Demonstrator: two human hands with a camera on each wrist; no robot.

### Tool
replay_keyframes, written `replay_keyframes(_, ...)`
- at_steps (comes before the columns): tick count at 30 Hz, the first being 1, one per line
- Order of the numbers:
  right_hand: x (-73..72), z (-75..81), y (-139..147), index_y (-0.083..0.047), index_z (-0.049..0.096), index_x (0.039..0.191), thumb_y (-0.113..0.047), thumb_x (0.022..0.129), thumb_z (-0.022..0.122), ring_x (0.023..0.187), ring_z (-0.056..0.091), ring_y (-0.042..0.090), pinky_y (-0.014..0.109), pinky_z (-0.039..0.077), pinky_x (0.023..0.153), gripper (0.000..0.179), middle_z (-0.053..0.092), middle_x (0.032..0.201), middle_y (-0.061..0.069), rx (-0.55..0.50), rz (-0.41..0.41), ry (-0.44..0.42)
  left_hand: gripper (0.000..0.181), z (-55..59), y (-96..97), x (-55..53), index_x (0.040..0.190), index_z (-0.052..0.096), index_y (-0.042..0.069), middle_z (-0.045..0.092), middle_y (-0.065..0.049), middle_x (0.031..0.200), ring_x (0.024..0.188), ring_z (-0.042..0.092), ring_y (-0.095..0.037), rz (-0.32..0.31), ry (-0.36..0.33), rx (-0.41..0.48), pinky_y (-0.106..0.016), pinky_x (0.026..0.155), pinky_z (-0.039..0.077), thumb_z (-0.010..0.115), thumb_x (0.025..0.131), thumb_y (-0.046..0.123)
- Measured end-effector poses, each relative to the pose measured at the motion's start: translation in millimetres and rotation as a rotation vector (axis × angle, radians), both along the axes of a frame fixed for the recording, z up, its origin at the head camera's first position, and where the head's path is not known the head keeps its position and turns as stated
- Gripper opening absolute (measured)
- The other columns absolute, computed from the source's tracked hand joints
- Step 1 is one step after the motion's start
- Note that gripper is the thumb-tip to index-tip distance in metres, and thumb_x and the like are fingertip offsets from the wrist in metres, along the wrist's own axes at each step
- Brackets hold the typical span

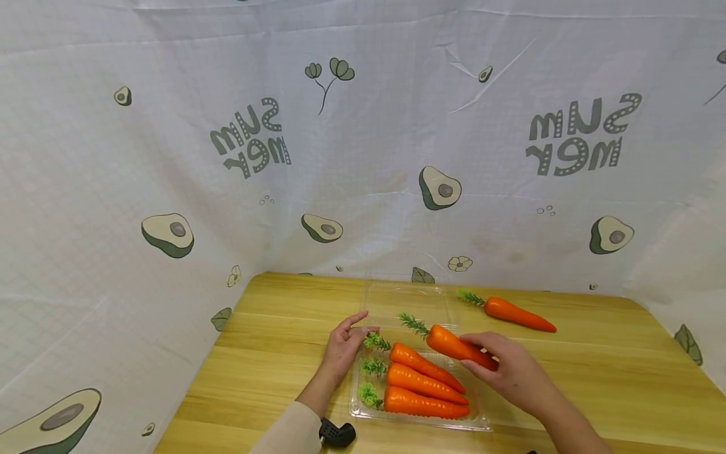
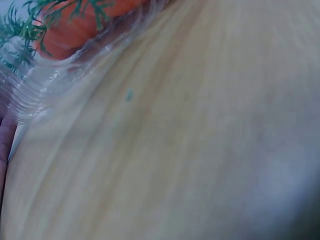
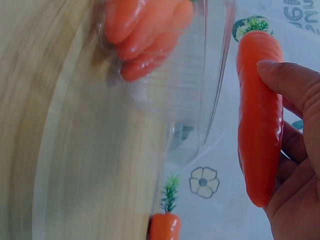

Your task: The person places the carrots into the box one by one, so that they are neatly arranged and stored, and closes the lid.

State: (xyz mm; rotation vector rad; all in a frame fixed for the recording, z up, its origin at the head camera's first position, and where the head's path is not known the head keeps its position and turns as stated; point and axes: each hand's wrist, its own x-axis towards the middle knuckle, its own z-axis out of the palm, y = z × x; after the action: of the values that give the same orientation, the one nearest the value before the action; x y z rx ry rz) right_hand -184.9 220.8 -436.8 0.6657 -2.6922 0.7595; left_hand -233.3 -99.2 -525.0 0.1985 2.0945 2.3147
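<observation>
My right hand (image 1: 501, 366) pinches an orange toy carrot (image 1: 448, 342) with a green leafy top, holding it above a clear plastic clamshell box (image 1: 476, 421). In the right wrist view the thumb (image 3: 287, 80) lies along the carrot's side, with fingers behind it. Three more carrots (image 1: 426, 403) lie side by side in the box, their tops toward the left. At the box's back left corner my left hand (image 1: 343, 345) touches the rim, index finger extended. Only a sliver of a finger (image 2: 5, 145) shows in the left wrist view.
Another carrot (image 1: 518, 313) lies on the wooden table (image 1: 272, 328), behind and right of the box. The clear lid (image 1: 405, 302) is folded back toward the printed curtain (image 1: 374, 139). A black strap piece (image 1: 338, 435) shows at the left wrist.
</observation>
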Motion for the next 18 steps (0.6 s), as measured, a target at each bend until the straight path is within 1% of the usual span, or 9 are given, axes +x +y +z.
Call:
replay_keyframes(2, 1.3, -1.6, -3.3, -0.018, 0.075, 0.116, -0.017, 0.079, 0.087, 0.081, 0.056, -0.003, 0.021, 0.054, 0.066, 0.039, 0.073, 0.102, -0.009, -0.009, 0.022, 0.025, 0.046, -1.0, -0.1, -0.4, 0.148, 0.049, 0.0, 0.07, -0.027, 0.123, 0.057, 0.035, -0.002, -0.002, 0.0, -0.005, -0.018, 0.06, 0.035, 0.053, 0.104, 0.012)
replay_keyframes(4, 2.8, -2.5, -6.6, -0.018, 0.075, 0.116, -0.016, 0.079, 0.087, 0.082, 0.058, -0.003, 0.021, 0.055, 0.066, 0.04, 0.074, 0.103, -0.008, -0.018, 0.042, 0.032, 0.046, -1.5, 0.0, -0.7, 0.148, 0.05, 0.0, 0.071, -0.026, 0.123, 0.056, 0.034, -0.003, 0.004, -0.005, -0.013, -0.018, 0.058, 0.034, 0.054, 0.104, 0.013)
replay_keyframes(9, 7.2, -1.2, -14.2, -0.021, 0.074, 0.119, -0.021, 0.082, 0.086, 0.089, 0.063, 0.0, 0.021, 0.058, 0.071, 0.039, 0.074, 0.109, -0.008, -0.022, 0.06, -0.032, 0.045, -1.9, -0.2, -1.2, 0.148, 0.051, 0.004, 0.071, -0.025, 0.124, 0.055, 0.034, -0.002, 0.006, -0.02, -0.011, -0.018, 0.058, 0.034, 0.055, 0.104, 0.014)
replay_keyframes(11, 8.6, -1.2, -16.9, -0.021, 0.073, 0.119, -0.023, 0.083, 0.085, 0.089, 0.063, -0.001, 0.021, 0.058, 0.072, 0.038, 0.074, 0.108, -0.009, -0.018, 0.078, -0.043, 0.046, -2.1, -0.5, -1.6, 0.148, 0.051, 0.003, 0.072, -0.024, 0.123, 0.055, 0.034, -0.002, 0.001, -0.017, -0.009, -0.018, 0.059, 0.034, 0.055, 0.104, 0.015)
replay_keyframes(13, 9.3, -2.9, -19.7, -0.021, 0.074, 0.118, -0.024, 0.083, 0.085, 0.089, 0.063, -0.001, 0.023, 0.058, 0.072, 0.038, 0.074, 0.106, -0.011, -0.02, 0.108, -0.019, 0.046, -2.3, -0.9, -1.8, 0.148, 0.051, 0.002, 0.075, -0.02, 0.119, 0.055, 0.033, -0.002, 0.002, -0.015, -0.009, -0.019, 0.059, 0.034, 0.055, 0.104, 0.015)
replay_keyframes(16, 10.0, -6.9, -24.2, -0.02, 0.074, 0.116, -0.021, 0.081, 0.087, 0.087, 0.062, -0.003, 0.024, 0.058, 0.072, 0.038, 0.073, 0.102, -0.013, -0.022, 0.155, 0.056, 0.046, -2.1, -1.2, -2.0, 0.147, 0.052, 0.002, 0.078, -0.008, 0.106, 0.055, 0.035, -0.002, 0.011, -0.015, -0.007, -0.018, 0.057, 0.033, 0.057, 0.103, 0.015)
replay_keyframes(18, 10.2, -9.2, -27.0, -0.019, 0.075, 0.115, -0.02, 0.08, 0.088, 0.087, 0.063, -0.002, 0.025, 0.058, 0.073, 0.038, 0.074, 0.102, -0.013, -0.022, 0.176, 0.094, 0.046, -2.0, -1.3, -1.9, 0.146, 0.053, 0.001, 0.079, -0.002, 0.103, 0.054, 0.035, -0.002, 0.014, -0.018, 0.003, -0.018, 0.055, 0.033, 0.057, 0.103, 0.015)
